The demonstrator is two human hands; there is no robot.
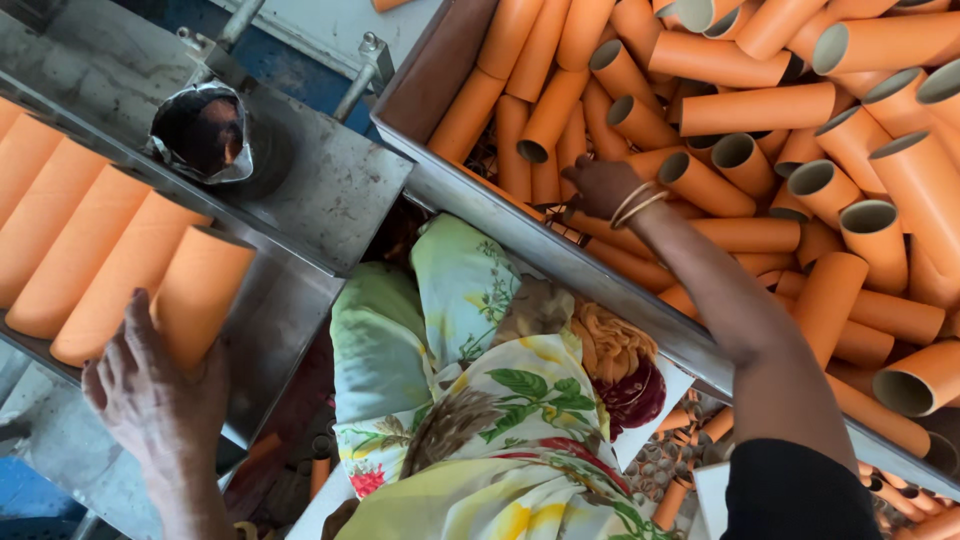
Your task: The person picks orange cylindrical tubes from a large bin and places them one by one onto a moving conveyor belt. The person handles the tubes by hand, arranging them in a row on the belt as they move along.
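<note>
Orange cardboard tubes — we log two lots. Left hand [150,400]: fingers spread, palm against the end of the nearest tube [200,295] in a row lying side by side on the steel counter [330,190]. Right hand [605,187]: fingers curled down among the loose tubes [760,108] heaped in the metal bin [520,235] — whether it clasps one, we cannot tell. Foil pouch [202,130] stands open on the counter.

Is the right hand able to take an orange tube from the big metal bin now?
Probably yes: the right hand already rests among the orange tubes inside the open metal bin, nothing covering them.
</note>
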